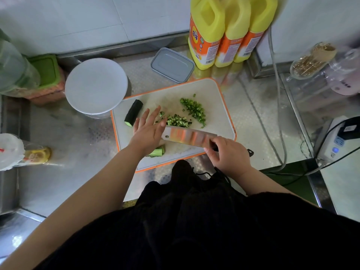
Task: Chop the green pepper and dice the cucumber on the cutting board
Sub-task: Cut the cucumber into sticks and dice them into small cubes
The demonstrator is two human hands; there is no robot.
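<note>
Head view: right hand [228, 154] grips cleaver [190, 136] (left hand [149, 131] flat).

Three yellow bottles with orange labels [224, 34] stood in a row against the white tiled wall [97, 18] at the back of the steel counter [78, 145]. A grey lidded container [172, 65] lay just beside them. A round white lid [96, 85] covered a vessel to the left. A green-lidded orange box [47, 75] sat further left, partly behind a clear plastic item. A glass jar of toothpicks [311, 61] lay tilted at the right. A white power strip [337, 141] with a black plug sat near the right edge, cables trailing from it.
</note>
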